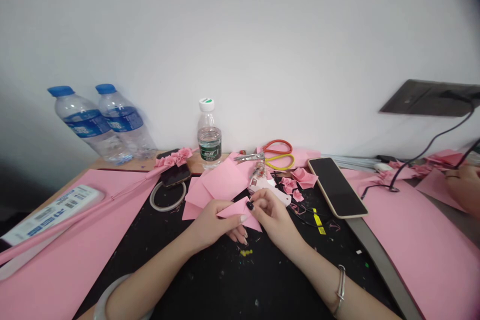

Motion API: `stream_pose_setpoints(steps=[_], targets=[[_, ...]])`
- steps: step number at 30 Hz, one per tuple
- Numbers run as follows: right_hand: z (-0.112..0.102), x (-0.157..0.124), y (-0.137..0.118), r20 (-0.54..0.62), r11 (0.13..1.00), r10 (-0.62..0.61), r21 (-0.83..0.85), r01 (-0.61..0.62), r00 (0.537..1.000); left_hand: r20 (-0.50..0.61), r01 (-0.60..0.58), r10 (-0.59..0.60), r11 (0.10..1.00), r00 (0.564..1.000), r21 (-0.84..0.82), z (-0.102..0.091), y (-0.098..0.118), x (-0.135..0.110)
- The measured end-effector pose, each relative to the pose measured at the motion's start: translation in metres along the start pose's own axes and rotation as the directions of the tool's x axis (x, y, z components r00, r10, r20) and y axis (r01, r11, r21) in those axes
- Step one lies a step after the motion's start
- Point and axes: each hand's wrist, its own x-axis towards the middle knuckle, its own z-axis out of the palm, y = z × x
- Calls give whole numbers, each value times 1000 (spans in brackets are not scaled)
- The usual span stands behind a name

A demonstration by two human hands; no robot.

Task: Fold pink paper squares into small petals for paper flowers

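My left hand [213,222] and my right hand [272,215] both pinch a folded triangle of pink paper [240,214] above the black mat [210,280]. Dark-painted nails show on the fingertips. Just beyond my hands lies a loose stack of pink paper sheets [219,185]. Red-and-yellow-handled scissors [277,155] rest further back, past my right hand. Small pink paper flowers [302,178] sit to its right. A white plastic piece [272,191] lies under my right fingers, partly hidden.
A black smartphone [336,187] lies right of the mat, and another phone [176,175] lies at the back left. Large pink sheets [423,255] cover both sides. Several plastic bottles [209,135] stand against the white wall. A co-worker's hand [463,185] enters at the right edge.
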Motion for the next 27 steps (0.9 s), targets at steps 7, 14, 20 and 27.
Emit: stream_pose_setpoints(steps=[7, 14, 20, 27], targets=[[-2, -2, 0, 121, 968, -64, -232, 91, 991, 16, 3, -2, 998, 1000, -66, -1, 1, 0], [0, -9, -6, 35, 914, -180, -364, 180, 983, -11, -37, 36, 996, 999, -84, 1, 0, 0], [3, -12, -4, 48, 866, -234, -443, 231, 971, -24, -47, 46, 998, 999, -42, 4, -1, 0], [4, -13, -4, 41, 914, -214, -343, 215, 976, 34, -71, 75, 994, 997, -88, 0, -1, -2]])
